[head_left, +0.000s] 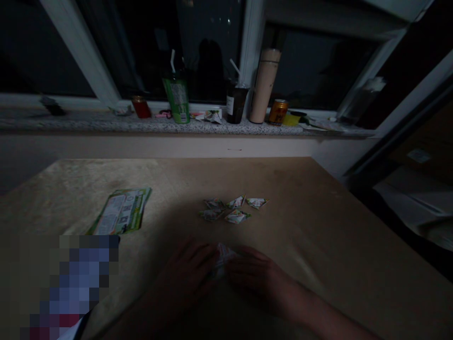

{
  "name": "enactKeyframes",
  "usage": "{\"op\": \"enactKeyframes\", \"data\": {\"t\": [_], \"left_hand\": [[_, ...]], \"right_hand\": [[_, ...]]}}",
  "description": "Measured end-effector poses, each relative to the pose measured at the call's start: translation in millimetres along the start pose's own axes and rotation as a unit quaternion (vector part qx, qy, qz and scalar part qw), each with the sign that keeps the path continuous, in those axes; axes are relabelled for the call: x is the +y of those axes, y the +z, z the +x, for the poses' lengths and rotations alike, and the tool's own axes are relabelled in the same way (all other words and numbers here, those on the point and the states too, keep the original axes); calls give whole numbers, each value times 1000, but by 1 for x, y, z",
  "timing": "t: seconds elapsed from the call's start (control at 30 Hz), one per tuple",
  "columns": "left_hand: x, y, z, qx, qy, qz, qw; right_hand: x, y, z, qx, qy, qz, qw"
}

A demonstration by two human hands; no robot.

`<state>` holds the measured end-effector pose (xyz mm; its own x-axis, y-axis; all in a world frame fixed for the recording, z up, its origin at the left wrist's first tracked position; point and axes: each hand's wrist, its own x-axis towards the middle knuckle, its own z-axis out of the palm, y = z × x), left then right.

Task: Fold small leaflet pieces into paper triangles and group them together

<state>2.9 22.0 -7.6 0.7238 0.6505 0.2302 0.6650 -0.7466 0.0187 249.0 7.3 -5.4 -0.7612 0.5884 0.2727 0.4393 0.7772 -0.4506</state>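
The scene is dim. My left hand (187, 278) and my right hand (256, 274) rest side by side on a wooden table (318, 226), fingers pressed on a small folded piece of printed paper (222, 257) between them. Just beyond my hands lie several small folded paper pieces (231, 208) in a loose cluster. A green printed leaflet (122, 212) lies flat to the left. How much of the paper my fingers cover is hard to tell in the dark.
A stone window sill (88, 123) at the back carries a green cup with a straw (177, 99), a red can (140, 106), a dark cup (236, 103), a tall beige flask (264, 87) and an orange can (278, 111). A blurred patch (76, 283) sits at lower left.
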Motion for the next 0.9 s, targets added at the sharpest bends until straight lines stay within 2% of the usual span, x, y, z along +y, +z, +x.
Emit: {"op": "enactKeyframes", "data": {"t": [0.13, 0.37, 0.57, 0.77, 0.9], "left_hand": [[1, -5, 2, 2, 33, -31, 999], [-1, -6, -2, -11, 37, -32, 999], [-1, 1, -3, -45, 28, -42, 998], [3, -6, 2, -48, -55, -149, 986], [4, -7, 6, -45, -108, -161, 980]], "right_hand": [[6, -7, 1, 23, 37, -13, 999], [8, -11, 1, -3, 75, -13, 997], [5, -7, 4, 46, 91, 5, 995], [8, 2, 7, 95, 91, 9, 991], [10, 8, 10, 127, 79, 2, 989]]}}
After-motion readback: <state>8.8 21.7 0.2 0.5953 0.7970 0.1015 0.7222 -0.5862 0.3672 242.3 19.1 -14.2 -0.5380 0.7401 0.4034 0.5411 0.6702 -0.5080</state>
